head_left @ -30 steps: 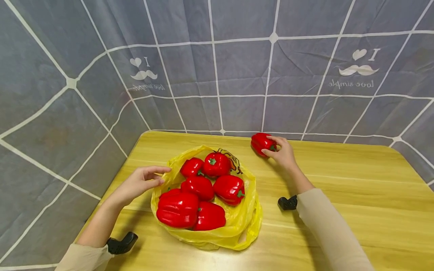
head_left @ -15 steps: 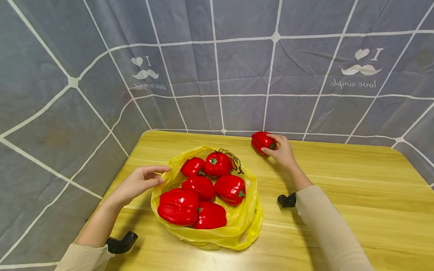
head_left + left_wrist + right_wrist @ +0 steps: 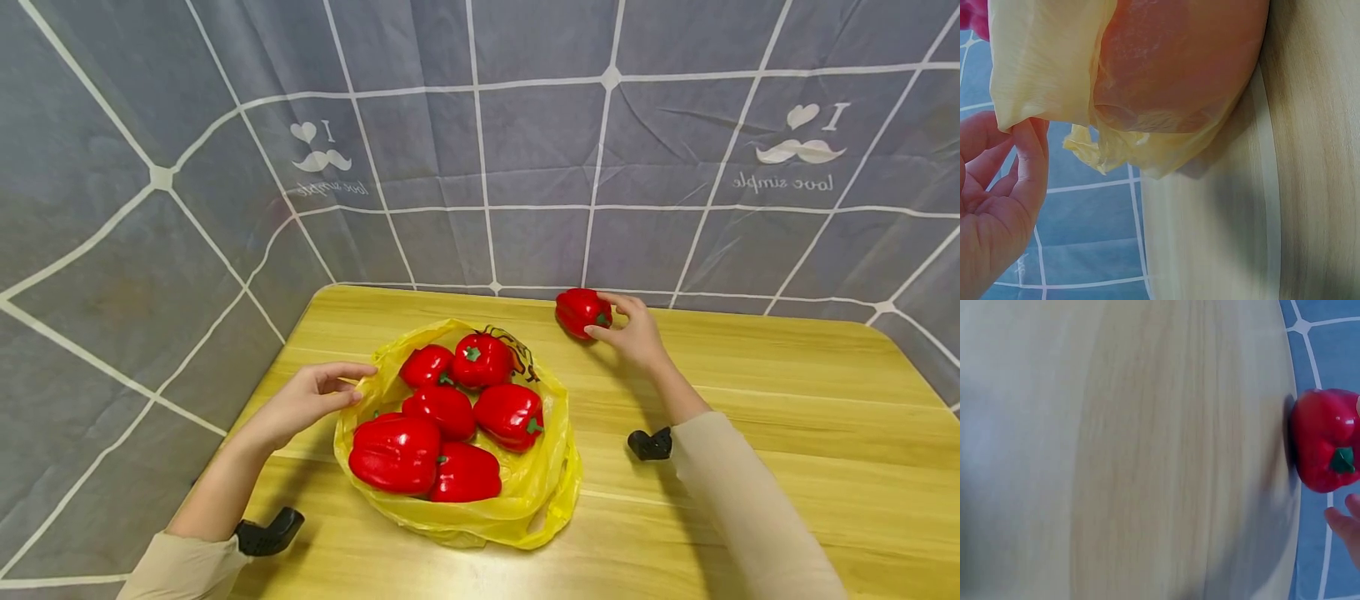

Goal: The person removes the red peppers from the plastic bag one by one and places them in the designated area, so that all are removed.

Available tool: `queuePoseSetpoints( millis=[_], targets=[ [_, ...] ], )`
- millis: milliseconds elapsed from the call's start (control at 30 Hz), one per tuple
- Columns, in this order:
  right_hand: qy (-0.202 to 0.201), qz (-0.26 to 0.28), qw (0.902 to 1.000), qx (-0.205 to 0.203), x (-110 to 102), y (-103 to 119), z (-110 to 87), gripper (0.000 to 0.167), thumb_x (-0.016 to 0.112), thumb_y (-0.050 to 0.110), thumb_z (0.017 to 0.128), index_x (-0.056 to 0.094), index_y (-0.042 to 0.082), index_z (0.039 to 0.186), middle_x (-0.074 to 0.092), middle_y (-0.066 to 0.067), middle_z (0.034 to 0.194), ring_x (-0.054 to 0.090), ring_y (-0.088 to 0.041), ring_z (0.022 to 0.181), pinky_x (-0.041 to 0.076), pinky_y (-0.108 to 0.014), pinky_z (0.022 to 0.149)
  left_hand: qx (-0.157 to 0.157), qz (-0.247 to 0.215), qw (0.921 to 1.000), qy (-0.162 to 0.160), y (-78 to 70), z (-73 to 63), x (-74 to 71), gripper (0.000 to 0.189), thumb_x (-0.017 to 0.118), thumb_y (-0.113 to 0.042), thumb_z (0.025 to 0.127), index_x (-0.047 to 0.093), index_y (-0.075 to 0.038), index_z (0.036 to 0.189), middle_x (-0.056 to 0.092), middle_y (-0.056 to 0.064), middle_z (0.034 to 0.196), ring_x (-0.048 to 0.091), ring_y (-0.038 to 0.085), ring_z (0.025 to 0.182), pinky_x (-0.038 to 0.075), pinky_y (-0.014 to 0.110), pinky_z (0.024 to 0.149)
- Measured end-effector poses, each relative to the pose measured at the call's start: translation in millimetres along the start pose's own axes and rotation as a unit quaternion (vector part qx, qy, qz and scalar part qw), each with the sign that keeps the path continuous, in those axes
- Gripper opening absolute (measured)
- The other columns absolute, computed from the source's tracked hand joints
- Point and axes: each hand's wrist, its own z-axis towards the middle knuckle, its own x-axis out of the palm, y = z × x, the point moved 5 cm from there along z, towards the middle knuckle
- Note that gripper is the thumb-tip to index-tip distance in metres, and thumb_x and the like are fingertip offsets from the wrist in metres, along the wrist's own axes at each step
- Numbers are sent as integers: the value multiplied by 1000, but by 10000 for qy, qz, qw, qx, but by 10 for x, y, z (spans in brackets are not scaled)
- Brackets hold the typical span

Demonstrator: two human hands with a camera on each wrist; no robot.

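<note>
A yellow plastic bag (image 3: 457, 529) stands on the table with its mouth spread, several red bell peppers (image 3: 393, 454) inside. My left hand (image 3: 303, 404) pinches the bag's left rim between thumb and fingers; in the left wrist view that hand (image 3: 1004, 181) grips the edge. Near the table's back edge lies a single red bell pepper (image 3: 579, 312), its green stem to the right. My right hand (image 3: 633, 333) is just right of it, thumb and fingers spread around the stem end. In the right wrist view a gap shows between a fingertip (image 3: 1337, 519) and this pepper (image 3: 1325, 440).
The wooden table (image 3: 787, 400) meets a grey-blue curtain (image 3: 540, 158) with white grid lines behind and at the left. A black wrist device (image 3: 272, 533) sits on the left wrist, another (image 3: 651, 444) on the right.
My right hand has shifted slightly right, its fingers loosening from the single bell pepper, which stays by the back edge. The left hand keeps its place on the bag's rim.
</note>
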Motion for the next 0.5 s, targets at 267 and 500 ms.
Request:
queuePoseSetpoints(
  millis=[267, 500],
  targets=[
    [275, 116, 9994, -167, -114, 99, -125, 58, 75, 15, 79, 51, 1, 131, 45, -25, 127, 42, -44, 114, 43, -58, 86, 7, 19, 10000, -42, -26, -30, -3, 36, 56, -1, 90, 51, 13, 122, 55, 29, 118, 59, 9, 88, 48, 20, 77],
    [431, 648, 9964, -330, -215, 324, -262, 58, 76, 19, 78, 53, 2, 129, 48, -18, 129, 47, -41, 115, 43, -56, 88, 69, 211, 9997, -62, -51, -18, -11, 34, 58, -2, 89, 53, 12, 121, 54, 28, 120, 59, 12, 89, 49, 21, 76]
  ],
)
